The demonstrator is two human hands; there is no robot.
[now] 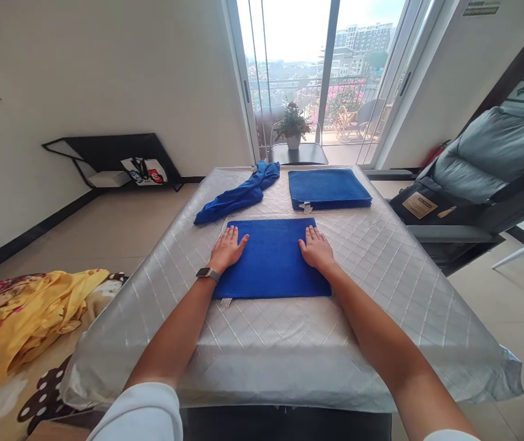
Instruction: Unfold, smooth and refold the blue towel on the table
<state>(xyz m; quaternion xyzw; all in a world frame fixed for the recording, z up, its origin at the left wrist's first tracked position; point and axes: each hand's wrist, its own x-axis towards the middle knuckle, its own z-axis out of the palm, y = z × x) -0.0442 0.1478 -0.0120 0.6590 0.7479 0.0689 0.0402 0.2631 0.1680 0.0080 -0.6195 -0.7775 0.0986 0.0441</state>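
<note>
A blue cloth (273,263) lies flat in the middle of the desk (409,300), on top of a shiny silver cover. The left hand (229,248) rests on its left edge, and the right hand (316,247) rests on its right edge. Both hands are spread flat with the palms down. They press on the cloth and do not grab anything. There is a watch (207,274) on the left wrist. A small white tag (226,302) pokes out at the near left corner of the cloth.

Behind it, on the far right of the desk, is a neat blue pile (330,187). On the far left, a bunched-up blue cloth (241,195) lies long and twisted.

The step in hand looks like making the cloth smooth and lining up its sides. It is hard to see from here if it is one layer or folded, because the blue is so even. I think the next move calls for a light push out to both sides, so no lumps stay, and then a soft pinch at the edges with both hands together, so the cloth does not slip crooked.
</note>
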